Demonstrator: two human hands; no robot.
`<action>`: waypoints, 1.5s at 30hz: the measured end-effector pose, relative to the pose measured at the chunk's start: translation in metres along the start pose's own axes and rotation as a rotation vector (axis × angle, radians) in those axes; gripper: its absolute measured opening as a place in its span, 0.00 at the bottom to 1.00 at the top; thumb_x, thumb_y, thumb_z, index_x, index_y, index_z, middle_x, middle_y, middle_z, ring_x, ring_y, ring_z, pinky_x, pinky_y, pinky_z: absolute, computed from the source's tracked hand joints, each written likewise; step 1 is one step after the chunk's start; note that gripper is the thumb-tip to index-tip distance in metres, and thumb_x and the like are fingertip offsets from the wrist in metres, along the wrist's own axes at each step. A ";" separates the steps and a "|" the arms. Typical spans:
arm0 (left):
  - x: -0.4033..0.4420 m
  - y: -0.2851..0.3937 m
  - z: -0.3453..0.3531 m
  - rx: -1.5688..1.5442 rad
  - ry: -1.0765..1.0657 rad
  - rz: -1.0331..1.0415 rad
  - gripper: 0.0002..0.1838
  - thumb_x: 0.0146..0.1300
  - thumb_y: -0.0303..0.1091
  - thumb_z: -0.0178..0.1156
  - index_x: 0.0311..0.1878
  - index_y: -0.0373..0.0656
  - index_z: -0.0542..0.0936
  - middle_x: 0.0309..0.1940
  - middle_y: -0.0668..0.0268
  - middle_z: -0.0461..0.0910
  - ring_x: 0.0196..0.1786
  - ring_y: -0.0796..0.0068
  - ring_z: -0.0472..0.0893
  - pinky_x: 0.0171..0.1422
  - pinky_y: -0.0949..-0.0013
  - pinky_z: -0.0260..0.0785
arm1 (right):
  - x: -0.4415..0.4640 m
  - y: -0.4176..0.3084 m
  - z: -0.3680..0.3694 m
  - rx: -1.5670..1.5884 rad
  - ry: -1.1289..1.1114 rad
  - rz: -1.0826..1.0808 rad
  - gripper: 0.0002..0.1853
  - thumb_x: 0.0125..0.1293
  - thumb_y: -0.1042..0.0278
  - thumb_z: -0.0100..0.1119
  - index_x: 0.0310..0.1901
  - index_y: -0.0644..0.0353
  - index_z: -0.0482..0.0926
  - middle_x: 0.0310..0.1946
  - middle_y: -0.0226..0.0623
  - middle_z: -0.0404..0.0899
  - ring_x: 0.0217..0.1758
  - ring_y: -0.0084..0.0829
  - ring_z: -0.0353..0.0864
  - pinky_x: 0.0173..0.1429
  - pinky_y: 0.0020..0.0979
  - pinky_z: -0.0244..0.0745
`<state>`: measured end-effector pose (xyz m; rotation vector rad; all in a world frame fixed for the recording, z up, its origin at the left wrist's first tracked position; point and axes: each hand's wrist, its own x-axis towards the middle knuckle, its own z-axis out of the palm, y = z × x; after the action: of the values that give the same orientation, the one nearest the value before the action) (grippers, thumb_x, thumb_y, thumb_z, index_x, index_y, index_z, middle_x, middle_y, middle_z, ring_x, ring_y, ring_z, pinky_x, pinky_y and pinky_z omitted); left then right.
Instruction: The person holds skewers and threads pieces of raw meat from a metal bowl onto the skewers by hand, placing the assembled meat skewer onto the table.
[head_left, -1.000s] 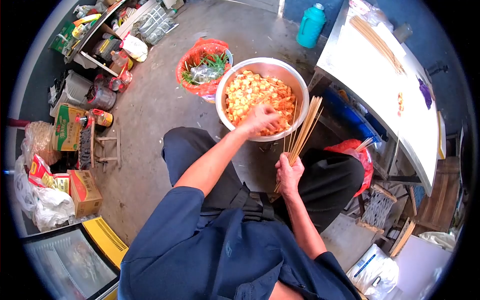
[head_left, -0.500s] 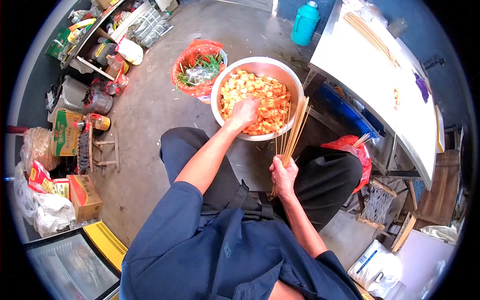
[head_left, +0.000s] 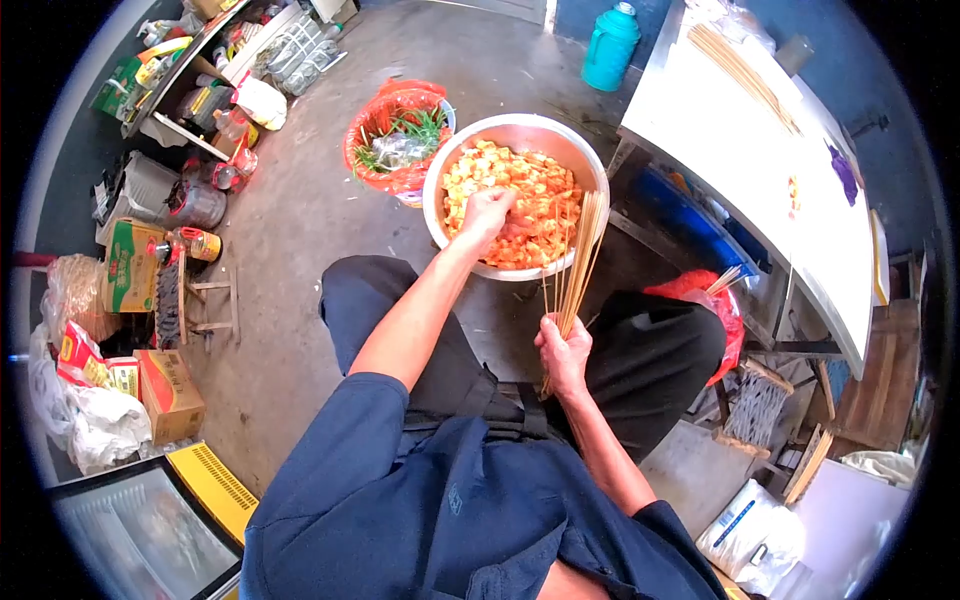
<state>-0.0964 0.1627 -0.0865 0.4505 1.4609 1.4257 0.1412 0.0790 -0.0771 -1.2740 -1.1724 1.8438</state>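
In the head view a big metal bowl (head_left: 432,205) stands on the floor, filled with orange-coated chunks of food (head_left: 545,195), perhaps marinated meat. My left hand (head_left: 490,213) is over the bowl, its fingers curled down at the chunks. Whatever those fingers pinch is hidden. Lower and to the right, my right hand (head_left: 563,352) is wrapped around a bundle of wooden skewers (head_left: 577,265). Their upper ends fan out and overlap the bowl's near right rim from this viewpoint.
Beside the bowl is a bucket lined with a red bag (head_left: 385,95), with green stalks inside. A white table (head_left: 740,130) at the right carries more sticks. A teal thermos (head_left: 610,48) stands behind. Below the table sits a red bag (head_left: 735,325); cardboard boxes (head_left: 168,393) lie left.
My left hand has turned slightly, its fingers now curled more tightly at the chunks. The right hand and its skewers have shifted a little to the left.
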 end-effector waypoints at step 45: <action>-0.004 0.012 0.006 -0.623 -0.013 0.098 0.05 0.66 0.21 0.54 0.41 0.38 0.68 0.39 0.58 0.78 0.43 0.56 0.84 0.47 0.60 0.82 | -0.003 -0.001 0.002 -0.067 -0.046 0.013 0.07 0.66 0.67 0.58 0.35 0.61 0.76 0.19 0.25 0.74 0.19 0.15 0.68 0.23 0.21 0.63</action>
<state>-0.0941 0.1656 -0.0736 0.1360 0.9188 1.8520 0.1405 0.0766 -0.0748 -1.2848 -1.2626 1.8661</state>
